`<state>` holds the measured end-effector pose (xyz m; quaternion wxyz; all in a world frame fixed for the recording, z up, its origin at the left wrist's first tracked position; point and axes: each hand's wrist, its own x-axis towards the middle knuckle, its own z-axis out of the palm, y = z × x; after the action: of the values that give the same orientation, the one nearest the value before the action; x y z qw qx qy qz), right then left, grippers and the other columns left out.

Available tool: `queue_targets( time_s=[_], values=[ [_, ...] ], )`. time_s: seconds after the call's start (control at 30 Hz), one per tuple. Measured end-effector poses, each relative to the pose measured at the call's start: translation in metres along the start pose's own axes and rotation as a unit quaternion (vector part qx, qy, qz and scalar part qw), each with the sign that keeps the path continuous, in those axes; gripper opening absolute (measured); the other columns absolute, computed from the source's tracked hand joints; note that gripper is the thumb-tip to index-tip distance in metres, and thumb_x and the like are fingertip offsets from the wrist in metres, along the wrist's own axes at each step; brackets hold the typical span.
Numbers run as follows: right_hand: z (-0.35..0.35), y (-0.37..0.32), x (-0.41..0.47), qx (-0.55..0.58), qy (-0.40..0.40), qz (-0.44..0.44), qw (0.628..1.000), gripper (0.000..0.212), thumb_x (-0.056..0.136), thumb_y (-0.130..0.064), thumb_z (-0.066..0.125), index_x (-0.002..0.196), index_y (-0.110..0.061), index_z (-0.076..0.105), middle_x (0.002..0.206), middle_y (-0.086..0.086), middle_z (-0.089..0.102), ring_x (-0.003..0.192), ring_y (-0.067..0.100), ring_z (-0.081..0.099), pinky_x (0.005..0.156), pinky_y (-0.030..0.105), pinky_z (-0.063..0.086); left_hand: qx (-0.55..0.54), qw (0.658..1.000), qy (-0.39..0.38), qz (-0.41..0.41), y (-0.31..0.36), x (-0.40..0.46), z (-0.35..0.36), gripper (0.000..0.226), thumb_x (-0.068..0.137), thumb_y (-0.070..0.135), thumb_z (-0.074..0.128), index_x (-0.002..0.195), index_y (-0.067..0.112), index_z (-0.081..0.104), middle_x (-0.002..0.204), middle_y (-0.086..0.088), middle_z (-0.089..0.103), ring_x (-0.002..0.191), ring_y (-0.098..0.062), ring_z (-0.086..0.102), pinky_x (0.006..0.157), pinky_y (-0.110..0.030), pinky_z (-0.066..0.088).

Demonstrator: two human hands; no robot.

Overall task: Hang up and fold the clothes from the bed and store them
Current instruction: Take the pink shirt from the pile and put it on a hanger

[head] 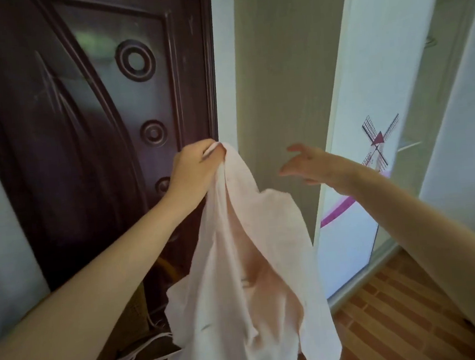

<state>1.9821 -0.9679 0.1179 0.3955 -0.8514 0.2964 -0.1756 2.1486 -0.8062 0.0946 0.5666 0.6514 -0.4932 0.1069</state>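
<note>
Head view: garment (240,281) bottom cropped

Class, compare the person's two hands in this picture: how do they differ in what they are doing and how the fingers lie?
The left hand pinches the top of the pale pink garment, fingers curled round the cloth; the right hand holds nothing, fingers spread and relaxed. The left hand is before the dark door; the right reaches toward the wardrobe's sliding door. Both are bare and raised forward.
</note>
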Motion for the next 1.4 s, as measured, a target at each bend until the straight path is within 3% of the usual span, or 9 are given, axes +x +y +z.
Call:
queue_targets(
  time_s=[0.1, 0.27, 0.43, 0.53, 0.63, 0.8, 0.93, 1.17, 1.4],
  values=[
    [0.016, -0.029, -0.009, -0.003, -0.092, -0.095, 0.991, 0.111, 0.065, -0.037, 0.087, 0.152, -0.029, 0.019, 0.137, -0.008, 0.046, 0.126, 0.011, 0.046, 0.105, 0.029, 0.038, 0.090, 0.993, -0.063, 0.038, 0.024, 0.006, 0.010, 0.031, 0.078, 0.032, 0.052, 0.061, 0.006, 0.054, 0.056, -0.010, 0.047, 0.056, -0.021, 0.041, 0.053, -0.035, 0.033],
    [0.036, -0.046, -0.010, -0.016, -0.065, -0.200, 0.977, 0.046, 0.071, -0.008, 0.085, 0.113, -0.016, 0.065, 0.105, 0.009, 0.069, 0.090, 0.013, 0.064, 0.084, 0.029, 0.054, 0.108, 0.990, -0.073, 0.045, 0.044, 0.008, 0.017, 0.034, 0.081, 0.013, 0.064, 0.050, 0.017, 0.049, 0.047, 0.001, 0.038, 0.052, -0.018, 0.036, 0.051, -0.033, 0.031],
    [0.042, -0.041, -0.004, 0.030, -0.075, -0.200, 0.977, 0.035, 0.075, -0.006, 0.083, 0.101, -0.026, 0.071, 0.080, -0.004, 0.061, 0.065, 0.002, 0.057, 0.066, 0.013, 0.047, 0.076, 0.993, -0.059, 0.069, 0.037, 0.010, 0.002, 0.032, 0.084, 0.014, 0.067, 0.057, 0.005, 0.054, 0.052, -0.009, 0.044, 0.053, -0.011, 0.035, 0.053, -0.031, 0.030],
    [0.042, -0.041, 0.001, 0.055, -0.018, -0.202, 0.978, 0.011, 0.081, -0.010, 0.079, 0.086, -0.002, 0.074, 0.067, -0.001, 0.056, 0.056, 0.005, 0.049, 0.057, 0.016, 0.040, 0.036, 0.997, -0.039, 0.059, 0.034, 0.007, 0.000, 0.008, 0.081, 0.017, 0.074, 0.088, 0.013, 0.072, 0.084, 0.001, 0.069, 0.076, -0.009, 0.063, 0.069, -0.021, 0.047],
    [0.036, -0.039, 0.003, 0.121, -0.005, -0.200, 0.972, 0.009, 0.085, -0.011, 0.074, 0.080, -0.003, 0.073, 0.069, 0.004, 0.060, 0.063, 0.011, 0.053, 0.061, 0.022, 0.043, 0.005, 1.000, -0.020, 0.016, 0.022, -0.004, 0.000, 0.036, 0.085, 0.025, 0.074, 0.118, 0.017, 0.062, 0.109, 0.006, 0.063, 0.094, -0.003, 0.063, 0.078, -0.008, 0.045],
    [0.020, -0.038, 0.002, 0.249, 0.008, -0.195, 0.949, 0.009, 0.087, -0.011, 0.072, 0.084, -0.002, 0.071, 0.077, 0.008, 0.072, 0.067, 0.020, 0.067, 0.069, 0.032, 0.056, -0.010, 0.982, -0.125, -0.142, -0.021, -0.035, 0.011, 0.065, 0.088, 0.039, 0.069, 0.144, 0.021, 0.042, 0.128, 0.008, 0.059, 0.108, -0.009, 0.063, 0.093, -0.035, 0.054],
    [0.009, -0.041, -0.003, 0.249, 0.013, -0.197, 0.948, 0.010, 0.089, -0.011, 0.070, 0.079, -0.009, 0.070, 0.072, 0.001, 0.072, 0.063, 0.013, 0.067, 0.065, 0.026, 0.057, 0.008, 0.961, -0.233, -0.148, -0.043, -0.053, 0.029, 0.022, 0.093, 0.023, 0.064, 0.111, 0.012, 0.071, 0.102, -0.002, 0.074, 0.102, -0.015, 0.069, 0.092, -0.038, 0.055],
    [-0.017, -0.030, -0.010, 0.256, 0.067, -0.174, 0.948, 0.017, 0.090, -0.014, 0.069, 0.094, 0.003, 0.069, 0.075, 0.005, 0.071, 0.061, 0.014, 0.068, 0.060, 0.025, 0.057, -0.070, 0.969, -0.186, -0.147, -0.046, -0.057, 0.039, 0.030, 0.097, 0.021, 0.058, 0.100, -0.008, 0.061, 0.098, -0.025, 0.068, 0.098, -0.037, 0.068, 0.083, -0.041, 0.059],
    [-0.040, 0.012, 0.002, 0.226, 0.144, -0.063, 0.961, 0.023, 0.088, -0.020, 0.072, 0.072, -0.006, 0.063, 0.067, 0.001, 0.063, 0.057, 0.015, 0.059, 0.046, 0.016, 0.046, 0.112, 0.992, -0.057, -0.014, -0.023, -0.024, 0.011, 0.022, 0.097, 0.024, 0.058, 0.077, 0.016, 0.062, 0.067, -0.003, 0.059, 0.058, -0.001, 0.044, 0.059, -0.018, 0.034]
  ],
)
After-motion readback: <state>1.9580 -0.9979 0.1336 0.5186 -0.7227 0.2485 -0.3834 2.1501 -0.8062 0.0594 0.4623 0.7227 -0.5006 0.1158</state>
